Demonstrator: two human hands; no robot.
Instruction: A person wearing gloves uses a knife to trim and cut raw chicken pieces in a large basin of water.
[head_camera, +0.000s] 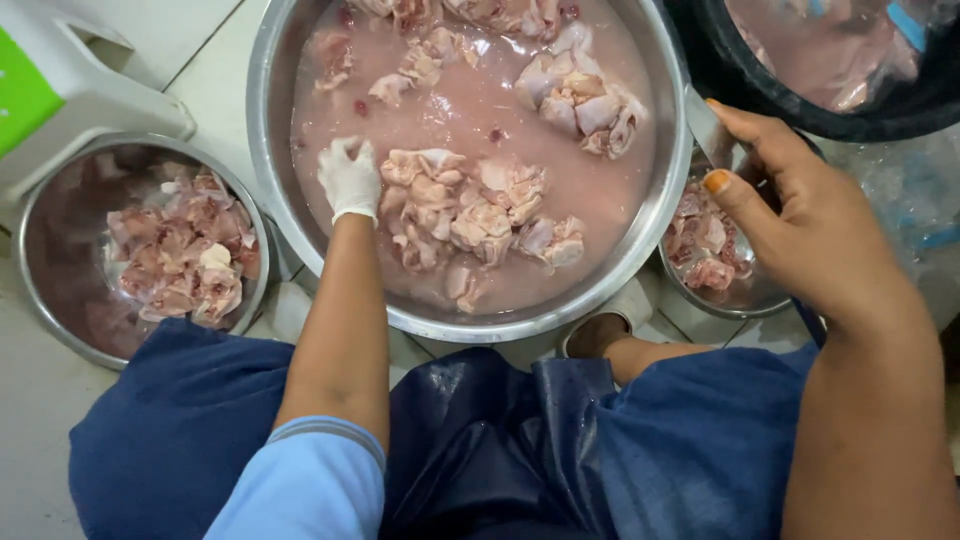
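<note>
Reaching into the big steel basin (268, 150) at the top centre of the frame, the left hand (349, 178) wears a white glove and dips into cloudy pink water. Its fingers (343, 152) are curled loosely downward at the water's surface, just left of a clump of raw chicken pieces (470, 210); whether they have hold of anything I cannot tell. A second clump of chicken (580, 95) floats at the upper right of the basin, and more pieces lie along its top edge.

The right hand (800, 220), bare, sits at the right of the frame, beside the basin's rim. It grips a knife (708, 125) whose blade points up and left, touching the basin's outer wall; thumb and fingers are closed around the handle, which is hidden.

Below that hand a small steel bowl (745, 300) holds a few cut pieces of meat. A second steel bowl (50, 290), at the left of the frame, holds a heap of pink trimmed pieces. That makes three steel vessels on the tiled floor (30, 440). One dark tub (900, 115) with more meat sits at the upper right corner, and one white plastic stool (80, 90) with a green patch stands at the upper left. Blue clothing and a dark apron (480, 440) fill the bottom of the frame.
</note>
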